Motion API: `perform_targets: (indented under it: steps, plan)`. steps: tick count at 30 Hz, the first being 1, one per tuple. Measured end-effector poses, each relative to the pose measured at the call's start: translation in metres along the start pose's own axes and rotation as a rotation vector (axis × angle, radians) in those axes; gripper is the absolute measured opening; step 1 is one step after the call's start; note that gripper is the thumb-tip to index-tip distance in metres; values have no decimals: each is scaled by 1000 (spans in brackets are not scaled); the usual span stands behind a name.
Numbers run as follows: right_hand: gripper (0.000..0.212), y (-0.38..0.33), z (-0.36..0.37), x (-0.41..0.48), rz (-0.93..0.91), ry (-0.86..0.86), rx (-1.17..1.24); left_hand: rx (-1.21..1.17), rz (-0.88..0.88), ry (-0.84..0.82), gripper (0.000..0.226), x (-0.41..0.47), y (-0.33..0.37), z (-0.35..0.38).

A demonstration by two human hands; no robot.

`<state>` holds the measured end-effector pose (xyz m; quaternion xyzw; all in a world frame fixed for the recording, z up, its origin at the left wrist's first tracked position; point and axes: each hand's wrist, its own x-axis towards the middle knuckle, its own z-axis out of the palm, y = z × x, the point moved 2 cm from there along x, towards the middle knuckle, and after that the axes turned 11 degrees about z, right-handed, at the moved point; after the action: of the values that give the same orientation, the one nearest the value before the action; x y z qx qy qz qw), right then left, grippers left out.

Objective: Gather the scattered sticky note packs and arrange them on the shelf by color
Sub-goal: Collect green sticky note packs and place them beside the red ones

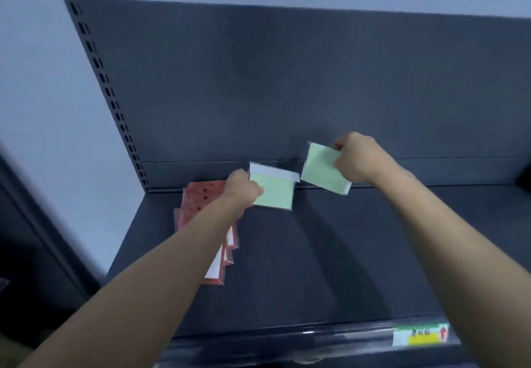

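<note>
Red packs (198,198) fanned at shelf (316,252) back-left corner, partly under left forearm; count unclear. Price label (421,336) on front edge, right. Two green near back edge: left green pack (274,193) pinched by left hand (242,188); right green pack (320,170), tilted, clamped in right hand (356,160) curled fingers.

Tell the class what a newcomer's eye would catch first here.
Two pale green sticky note packs stand out against the dark shelf: the left pack gripped by the left hand, the tilted right pack by the right hand. Red packs lie overlapped at the shelf's left, partly under the left forearm.
</note>
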<state>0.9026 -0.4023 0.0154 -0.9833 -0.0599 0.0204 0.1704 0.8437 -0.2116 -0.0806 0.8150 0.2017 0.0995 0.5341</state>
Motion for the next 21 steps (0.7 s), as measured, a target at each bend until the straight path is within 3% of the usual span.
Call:
perform_targets:
  steps: [8, 12, 21]
  plan:
    - [25, 13, 31, 40, -135, -223, -58, 142, -105, 63, 32, 33, -23, 37]
    - [24, 11, 50, 50, -184, -308, -74, 400, -31, 87, 47, 41, -22, 39]
    - [15, -4, 91, 63, -223, -434, -83, 751, 165, 19, 44, 51, -15, 38]
